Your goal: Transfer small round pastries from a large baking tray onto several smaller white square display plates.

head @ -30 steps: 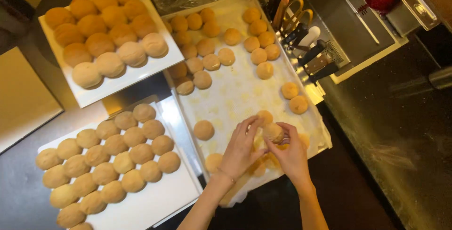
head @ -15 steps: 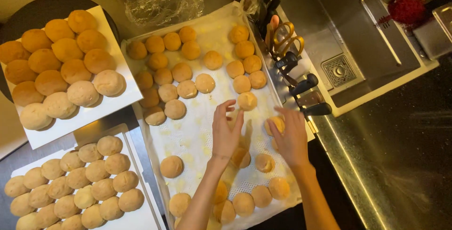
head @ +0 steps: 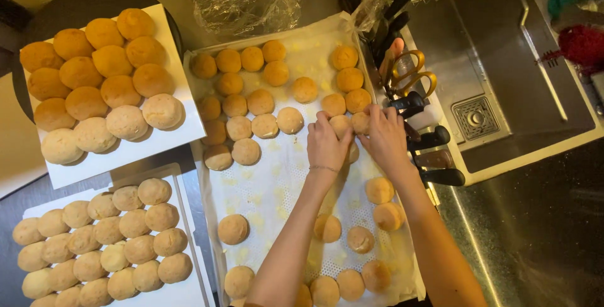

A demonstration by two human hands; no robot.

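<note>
Both hands have moved up the baking tray (head: 352, 30) since a second ago: then they worked at the lower right part of the tray, and now they sit at its middle right, next to the knife handles (head: 434, 156) by the sink (head: 503, 93). Left hand (head: 327, 146) curls its fingers around a small golden bun (head: 341, 124), and right hand (head: 385, 137) pinches the neighbouring bun (head: 360, 121) at the tray's right edge; each is closed on its bun, the two buns touching each other. Buns that were being handled lower down now lie apart on the perforated liner (head: 277, 187) at lower right, so the work seems to be passing along the right-hand column toward the upper rows. At left of the frame, the white tray of larger rolls (head: 126, 150) and the lower tray of pale rolls (head: 182, 206) look unchanged.
</note>
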